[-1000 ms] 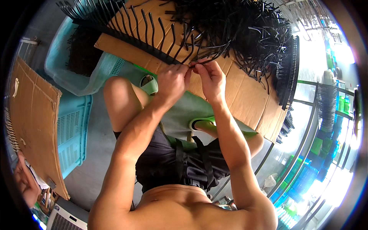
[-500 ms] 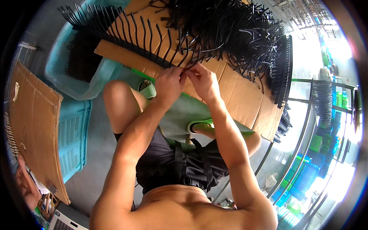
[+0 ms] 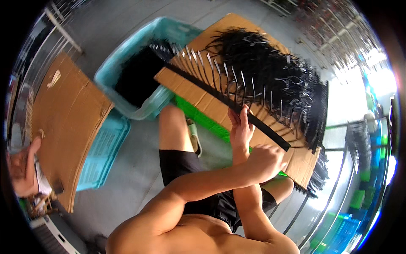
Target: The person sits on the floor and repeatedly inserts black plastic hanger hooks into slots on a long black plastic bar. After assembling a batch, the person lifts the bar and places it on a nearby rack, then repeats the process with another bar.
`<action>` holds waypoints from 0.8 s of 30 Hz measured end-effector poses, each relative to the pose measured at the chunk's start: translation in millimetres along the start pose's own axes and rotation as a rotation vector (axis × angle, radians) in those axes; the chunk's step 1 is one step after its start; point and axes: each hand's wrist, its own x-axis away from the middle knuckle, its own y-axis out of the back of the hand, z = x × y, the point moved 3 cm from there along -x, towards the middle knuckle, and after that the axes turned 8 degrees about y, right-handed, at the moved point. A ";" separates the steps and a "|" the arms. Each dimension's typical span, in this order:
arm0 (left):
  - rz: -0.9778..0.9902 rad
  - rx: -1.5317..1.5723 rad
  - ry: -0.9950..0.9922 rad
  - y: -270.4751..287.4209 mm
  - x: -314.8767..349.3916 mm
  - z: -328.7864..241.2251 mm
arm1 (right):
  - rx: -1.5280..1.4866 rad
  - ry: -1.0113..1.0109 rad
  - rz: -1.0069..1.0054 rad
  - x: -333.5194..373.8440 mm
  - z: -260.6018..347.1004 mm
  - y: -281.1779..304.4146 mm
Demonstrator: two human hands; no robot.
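Observation:
A long black strip [image 3: 211, 90] with a row of thin, curved black prongs slants across the cardboard in front of me. My right hand [image 3: 242, 129] pinches its lower edge, right of the middle. Crossing over my right forearm, my left hand [image 3: 268, 163] is curled closed just below the strip's right end; whatever its fingers hold, if anything, is hidden. Behind the strip lies a big heap of loose thin black pieces [image 3: 266, 72]. Another pronged black strip [image 3: 320, 118] stands along the cardboard's right edge.
Flat cardboard [image 3: 192, 90] rests on a green crate [image 3: 203, 120]. A teal tub [image 3: 111, 86] with dark pieces stands beyond my left knee. More cardboard [image 3: 69, 122] leans on a blue crate [image 3: 101, 152] at left, near another person's arm [image 3: 31, 158]. Racks line the right.
My left hand has crossed over my right forearm to the strip's right end. My right hand grips the strip's lower edge, and my view has shifted.

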 end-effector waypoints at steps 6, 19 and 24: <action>-0.399 0.548 0.779 40.0 45.4 180.6 | 0.035 0.060 -0.159 40.7 187.6 147.3; 0.500 0.781 0.263 -200.8 -123.3 -23.1 | 0.167 0.416 -0.718 0.8 489.1 474.8; 0.663 0.749 0.225 -357.7 -162.9 -101.4 | 0.125 0.552 -1.216 -78.9 547.5 581.1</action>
